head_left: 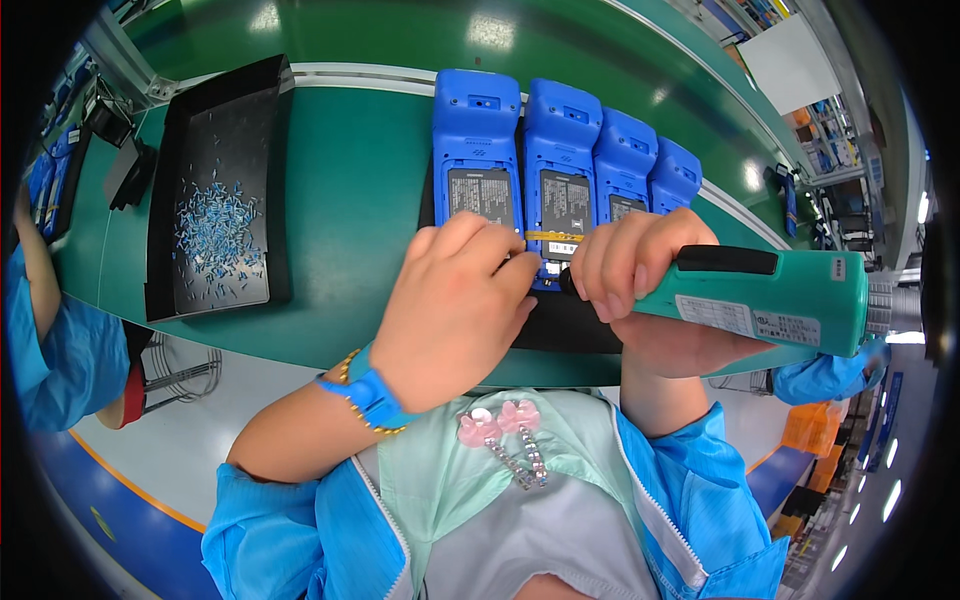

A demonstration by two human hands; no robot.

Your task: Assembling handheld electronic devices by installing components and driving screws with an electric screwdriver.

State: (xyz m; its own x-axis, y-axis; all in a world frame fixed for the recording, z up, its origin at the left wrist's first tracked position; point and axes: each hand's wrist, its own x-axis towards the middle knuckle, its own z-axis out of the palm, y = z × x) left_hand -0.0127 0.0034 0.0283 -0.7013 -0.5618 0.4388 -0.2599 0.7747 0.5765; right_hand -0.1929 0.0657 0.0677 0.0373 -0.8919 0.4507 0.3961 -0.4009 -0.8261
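My right hand (650, 290) is wrapped around a green electric screwdriver (770, 290), its black tip pointing left at the lower end of a blue handheld device (563, 150). A yellow band (553, 237) crosses that device below its dark battery. My left hand (455, 310) is closed, thumb and fingertips together beside the screwdriver's tip; what they pinch, if anything, is hidden. It covers the lower part of another blue handheld device (477, 120) to the left. Two more blue handheld devices (625, 150) (677, 172) continue the row, their lower ends behind my right hand.
A black tray (220, 115) with many small blue-tipped screws (215, 235) lies at the left on the green table (345, 200). A dark mat (570, 325) shows beneath the devices. People in blue sleeves (70, 350) are at the far left and right.
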